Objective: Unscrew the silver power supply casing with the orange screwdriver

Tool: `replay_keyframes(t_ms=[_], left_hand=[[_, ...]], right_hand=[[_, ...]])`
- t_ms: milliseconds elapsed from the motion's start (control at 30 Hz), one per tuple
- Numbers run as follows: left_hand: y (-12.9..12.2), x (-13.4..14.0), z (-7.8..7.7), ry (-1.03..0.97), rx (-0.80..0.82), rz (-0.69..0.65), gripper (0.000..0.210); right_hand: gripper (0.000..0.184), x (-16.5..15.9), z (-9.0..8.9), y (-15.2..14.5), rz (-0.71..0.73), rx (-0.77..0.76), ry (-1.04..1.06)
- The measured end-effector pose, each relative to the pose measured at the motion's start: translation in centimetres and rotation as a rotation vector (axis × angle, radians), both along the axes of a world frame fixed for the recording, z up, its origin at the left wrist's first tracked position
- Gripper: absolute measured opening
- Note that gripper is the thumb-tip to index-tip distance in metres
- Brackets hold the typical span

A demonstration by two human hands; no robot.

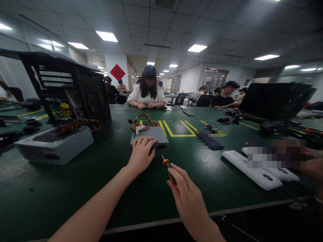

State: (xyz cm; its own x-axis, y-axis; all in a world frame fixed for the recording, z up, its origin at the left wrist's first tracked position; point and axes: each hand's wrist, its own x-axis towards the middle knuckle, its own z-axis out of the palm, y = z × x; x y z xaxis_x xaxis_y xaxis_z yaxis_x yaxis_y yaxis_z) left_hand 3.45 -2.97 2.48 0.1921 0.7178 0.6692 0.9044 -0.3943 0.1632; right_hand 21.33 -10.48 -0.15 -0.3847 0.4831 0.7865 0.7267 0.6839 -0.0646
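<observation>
A grey computer power supply [159,133] lies on the green table in front of me, with a bundle of coloured cables [148,120] and a white connector at its far side. My left hand [141,153] grips its near left part, fingers bent over the edge. In my right hand [188,195] is an orange-and-black screwdriver [166,163], its shaft pointing up and left at the near face of the power supply. Whether the tip touches a screw is too small to tell. The right fingers wrap around the handle and cover much of it.
On the left stand a second power supply [58,144] and a black computer case [68,87]. To the right lie a blurred dark phone-like object [210,140], white devices [252,169], black cables and a monitor [272,101]. Opposite sits a person [148,92]; another person's hand shows far right.
</observation>
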Motion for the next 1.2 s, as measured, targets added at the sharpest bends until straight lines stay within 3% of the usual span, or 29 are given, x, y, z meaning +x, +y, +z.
replay_keyframes(t_ms=[200,333,433,633,833,1000,1200], left_hand=[[-0.08,0.05,0.01,0.007,-0.005,-0.001,0.031],[-0.04,0.08,0.04,0.004,-0.003,0.005,0.031],[-0.04,0.07,0.05,0.001,-0.003,0.002,0.031],[-0.11,0.07,0.06,-0.005,-0.003,-0.003,0.030],[-0.08,0.09,0.02,-0.002,0.002,0.000,0.030],[-0.05,0.05,-0.07,0.003,0.005,0.003,0.030],[-0.10,0.09,0.04,-0.009,0.001,0.004,0.029]], right_hand=[[0.028,-0.10,0.59,-0.70,0.000,-0.086,-0.029],[0.030,-0.47,0.20,-0.64,0.033,-0.035,-0.138],[0.025,-0.20,0.04,-0.19,0.021,-0.006,-0.081],[0.025,-0.23,0.93,-0.86,0.030,-0.120,-0.017],[0.024,-0.30,0.25,-0.24,0.022,-0.015,-0.061],[0.021,-0.24,0.53,-0.55,0.042,-0.129,-0.039],[0.021,-0.42,0.03,-0.29,0.021,0.005,-0.083]])
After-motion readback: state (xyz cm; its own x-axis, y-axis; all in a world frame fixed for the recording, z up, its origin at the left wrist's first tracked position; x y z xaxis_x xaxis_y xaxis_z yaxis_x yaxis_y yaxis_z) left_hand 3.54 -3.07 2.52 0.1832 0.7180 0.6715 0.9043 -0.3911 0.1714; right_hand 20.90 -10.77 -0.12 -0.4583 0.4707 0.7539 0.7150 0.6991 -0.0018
